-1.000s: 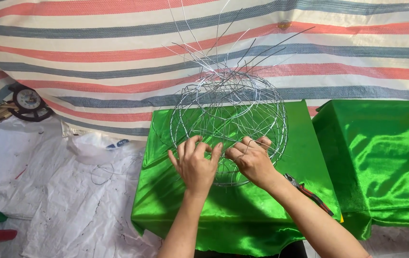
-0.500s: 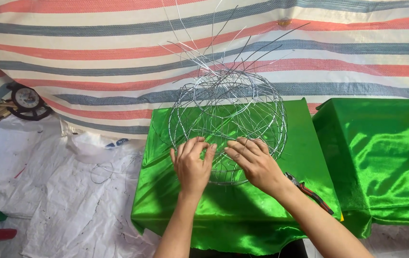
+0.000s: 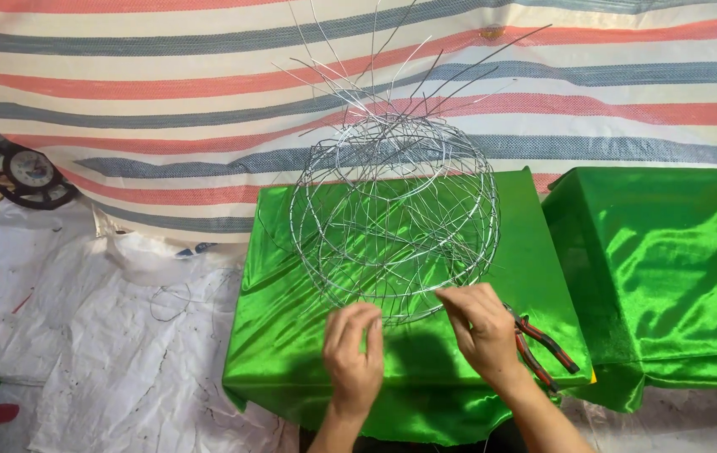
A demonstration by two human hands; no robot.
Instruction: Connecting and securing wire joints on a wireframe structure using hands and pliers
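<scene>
A round wire ball (image 3: 394,218) sits on a worktop (image 3: 291,352) covered in shiny green cloth, and it is made of many thin silver wires woven into rings and loops; the ball shape is already there, so most of the weaving looks done; but a bunch of loose wire ends (image 3: 392,67) stick up from the top like whiskers, and those look not yet tucked in or cut. The left hand (image 3: 353,352) is just below the ball at its near edge, with the fingers bent in; I cannot tell if its grip has a wire in it. The right hand (image 3: 483,331) touches the low right edge of the ball, and its grip looks pinched on a thin wire there. Red-handled pliers (image 3: 543,348) lie on the green cloth just beside the right hand, and nobody holds them. A second green-covered worktop (image 3: 660,260) stands to the right; a striped sheet (image 3: 166,101) hangs behind; a white crinkly sheet (image 3: 82,335) lies on the floor to the left, with a small round clock-like thing (image 3: 31,172) far left.
</scene>
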